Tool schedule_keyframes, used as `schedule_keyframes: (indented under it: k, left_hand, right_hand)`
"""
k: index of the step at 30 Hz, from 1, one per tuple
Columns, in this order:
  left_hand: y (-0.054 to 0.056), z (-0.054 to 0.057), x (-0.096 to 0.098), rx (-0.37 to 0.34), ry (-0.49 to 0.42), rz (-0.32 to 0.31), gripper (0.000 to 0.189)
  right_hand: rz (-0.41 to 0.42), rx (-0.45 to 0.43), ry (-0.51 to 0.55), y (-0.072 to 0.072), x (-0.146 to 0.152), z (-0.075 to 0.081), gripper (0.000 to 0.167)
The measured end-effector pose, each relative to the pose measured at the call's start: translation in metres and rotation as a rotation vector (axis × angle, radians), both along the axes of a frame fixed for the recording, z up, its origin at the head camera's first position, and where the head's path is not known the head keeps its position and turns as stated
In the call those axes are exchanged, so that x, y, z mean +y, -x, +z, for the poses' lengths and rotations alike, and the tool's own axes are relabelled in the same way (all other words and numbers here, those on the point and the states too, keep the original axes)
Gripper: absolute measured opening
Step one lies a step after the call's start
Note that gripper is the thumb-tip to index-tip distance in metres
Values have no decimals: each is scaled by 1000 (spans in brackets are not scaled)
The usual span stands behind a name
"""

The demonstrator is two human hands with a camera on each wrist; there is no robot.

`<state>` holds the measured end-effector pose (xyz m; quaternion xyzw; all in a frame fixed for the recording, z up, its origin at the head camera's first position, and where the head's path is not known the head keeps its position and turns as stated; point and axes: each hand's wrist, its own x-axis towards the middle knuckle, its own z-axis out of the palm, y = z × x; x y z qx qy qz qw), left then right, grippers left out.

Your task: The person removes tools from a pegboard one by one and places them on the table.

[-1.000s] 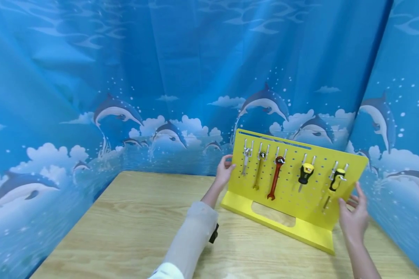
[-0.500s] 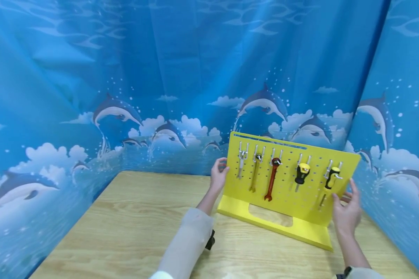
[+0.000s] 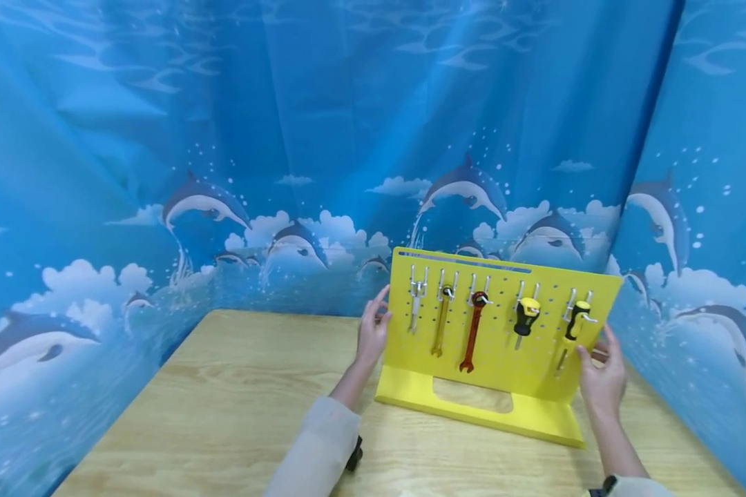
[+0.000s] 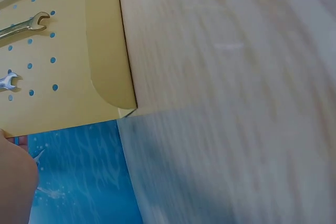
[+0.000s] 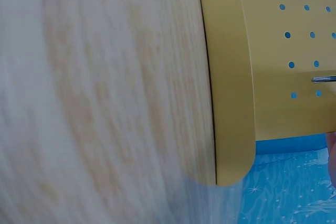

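A yellow pegboard stand [image 3: 497, 359] is upright on the table, right of centre in the head view. My left hand [image 3: 371, 338] grips its left side edge, with the thumb at the front. At the opposite edge my right hand [image 3: 603, 379] holds on, some fingers hidden behind the panel. From its metal hooks hang a small silver wrench [image 3: 415, 312], a gold wrench [image 3: 441, 324] and a red wrench [image 3: 472, 338]. Farther right hang a stubby black-and-yellow screwdriver [image 3: 525, 319] and a longer one [image 3: 576, 324]. The left wrist view shows the wrenches' open ends, the gold wrench [image 4: 34, 24] among them.
The light wooden table [image 3: 242, 414] extends left and in front of the stand. A blue curtain [image 3: 323, 138] printed with dolphins and clouds hangs behind it and along the right side. An oblong cutout shows the tabletop through the stand's base.
Both hands have shifted the pegboard stand leftward and slightly toward me, turning it a little to face more squarely. The hanging tools moved along with it, and the grip stays at both edges.
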<state>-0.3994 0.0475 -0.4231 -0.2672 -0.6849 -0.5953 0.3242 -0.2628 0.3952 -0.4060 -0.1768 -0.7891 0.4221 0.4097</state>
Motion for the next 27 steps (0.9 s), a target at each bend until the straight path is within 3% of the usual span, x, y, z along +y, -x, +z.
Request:
schedule_keyframes:
  k: [7,12,27]
  left_hand:
    - [-7,-1,-9,34,91,57,50]
    - [-10,-1,-16,24,92,44,51]
    - [-21,1,-42,90,106,40,49]
  right_hand:
    - [10,27,15,0,-6,1,58]
    - [34,41,0,1,-7,1,58]
    - [57,65,-25,6,-22,-3,58]
